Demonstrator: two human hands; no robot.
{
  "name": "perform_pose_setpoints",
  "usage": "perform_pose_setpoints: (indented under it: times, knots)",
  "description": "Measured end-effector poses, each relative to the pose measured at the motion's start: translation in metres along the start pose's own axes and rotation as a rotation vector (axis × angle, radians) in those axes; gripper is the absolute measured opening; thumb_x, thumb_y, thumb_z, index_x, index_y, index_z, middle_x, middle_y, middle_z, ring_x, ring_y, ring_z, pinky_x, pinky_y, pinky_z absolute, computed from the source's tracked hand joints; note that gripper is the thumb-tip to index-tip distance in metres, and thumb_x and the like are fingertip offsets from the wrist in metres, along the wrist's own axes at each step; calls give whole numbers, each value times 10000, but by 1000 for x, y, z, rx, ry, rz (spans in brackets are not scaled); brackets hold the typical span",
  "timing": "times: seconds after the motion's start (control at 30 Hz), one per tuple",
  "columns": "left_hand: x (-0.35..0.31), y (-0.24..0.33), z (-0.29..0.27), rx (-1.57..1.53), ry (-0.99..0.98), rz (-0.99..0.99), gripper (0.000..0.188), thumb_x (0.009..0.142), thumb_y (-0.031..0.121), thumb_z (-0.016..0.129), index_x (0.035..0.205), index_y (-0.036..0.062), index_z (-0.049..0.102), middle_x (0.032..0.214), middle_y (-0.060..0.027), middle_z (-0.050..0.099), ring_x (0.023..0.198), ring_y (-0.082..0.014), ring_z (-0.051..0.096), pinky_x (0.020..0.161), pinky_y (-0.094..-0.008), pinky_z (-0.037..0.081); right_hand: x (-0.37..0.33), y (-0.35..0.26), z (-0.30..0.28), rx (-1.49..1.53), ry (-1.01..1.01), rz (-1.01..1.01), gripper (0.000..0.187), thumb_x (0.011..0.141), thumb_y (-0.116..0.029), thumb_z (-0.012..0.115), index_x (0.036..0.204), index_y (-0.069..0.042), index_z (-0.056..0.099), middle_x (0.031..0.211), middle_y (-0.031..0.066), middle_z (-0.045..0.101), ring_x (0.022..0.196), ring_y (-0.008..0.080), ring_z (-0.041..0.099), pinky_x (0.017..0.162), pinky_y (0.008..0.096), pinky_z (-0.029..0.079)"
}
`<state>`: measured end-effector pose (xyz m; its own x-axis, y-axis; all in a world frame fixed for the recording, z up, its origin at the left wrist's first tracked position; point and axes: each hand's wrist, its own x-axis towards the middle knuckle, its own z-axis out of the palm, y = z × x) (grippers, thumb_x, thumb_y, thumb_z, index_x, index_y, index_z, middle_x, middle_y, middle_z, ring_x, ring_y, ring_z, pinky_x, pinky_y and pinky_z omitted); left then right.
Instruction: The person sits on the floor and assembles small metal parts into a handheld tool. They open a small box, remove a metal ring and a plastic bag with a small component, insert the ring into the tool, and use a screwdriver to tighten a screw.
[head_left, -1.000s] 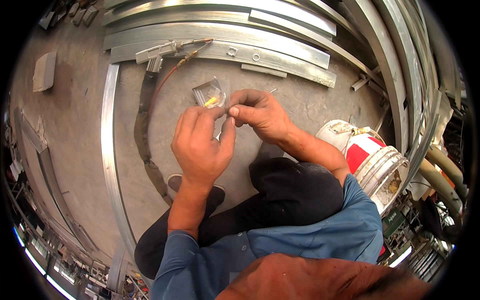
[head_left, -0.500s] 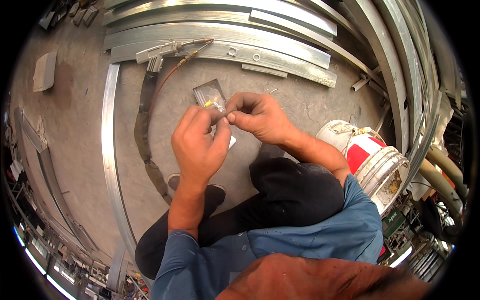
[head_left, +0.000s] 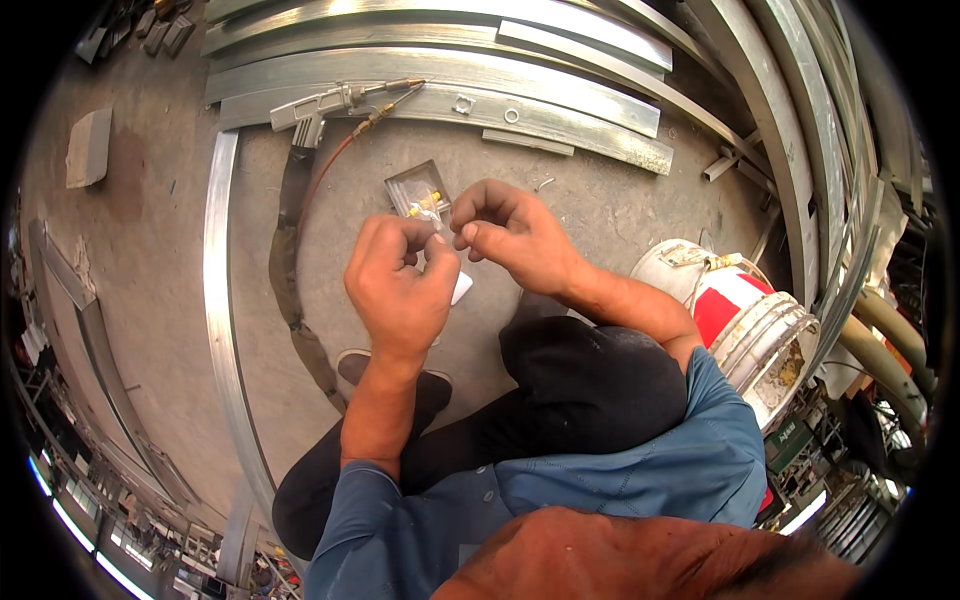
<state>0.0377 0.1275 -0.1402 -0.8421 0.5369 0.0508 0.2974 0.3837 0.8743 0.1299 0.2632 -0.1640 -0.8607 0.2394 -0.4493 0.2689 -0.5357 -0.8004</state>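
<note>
Your fingertips have just drawn apart, so the two-handed pinching looks released. Left of the bucket [head_left: 718, 305], your left hand [head_left: 402, 285] seems to pinch the clear bag [head_left: 427, 204]; your right hand [head_left: 520, 238] curls narrowly, its contents unclear. Concrete floor [head_left: 600, 195] reaches the bucket; metal bars [head_left: 560, 85] lie beyond it.

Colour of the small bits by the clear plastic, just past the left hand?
The bits look yellow; best seen in the head view.

From the person's head [head_left: 620, 562], I look down at close range. My wide view centres left of the bucket [head_left: 716, 312].
</note>
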Motion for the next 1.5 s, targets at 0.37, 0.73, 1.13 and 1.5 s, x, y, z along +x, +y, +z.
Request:
perform_pose_setpoints:
  times: [0.37, 0.73, 1.13, 1.5]
  knots:
    - [2, 3, 0, -54, -81, -27, 79, 775, -8, 712, 797, 23, 643, 787, -70, 643, 600, -166, 550, 549, -308, 446, 5, 9, -6, -198, -9, -70, 348, 956, -337, 705, 1018, 5, 683, 856, 49, 684, 826, 108, 595, 735, 304, 504]
    - [5, -7, -6, -190, -133, -176, 51, 790, -9, 655, 812, -4, 610, 800, -64, 608, 621, -121, 534, 583, -270, 435, 10, 16, -7, -202, 35, -199, 305, 984, -286, 667, 1029, 16, 673, 916, 55, 688, 783, 117, 608, 717, 302, 518]
    - [11, -18, -14, -428, -284, -487, 95, 959, 95, 613, 948, 1, 614, 784, -22, 615, 709, -78, 548, 649, -226, 435, 5, -2, -2, -43, 27, 62, 337, 1020, -280, 627, 1110, 44, 630, 999, 95, 673, 846, 130, 663, 742, 274, 587]
    - [11, -20, -7, -470, -193, -478, 92, 945, 49, 662, 983, -31, 636, 849, -25, 661, 742, -56, 583, 652, -219, 471, 5, 2, -7, 177, 8, 178, 381, 1002, -228, 645, 1232, 62, 554, 1103, 122, 663, 983, 176, 671, 804, 298, 593]
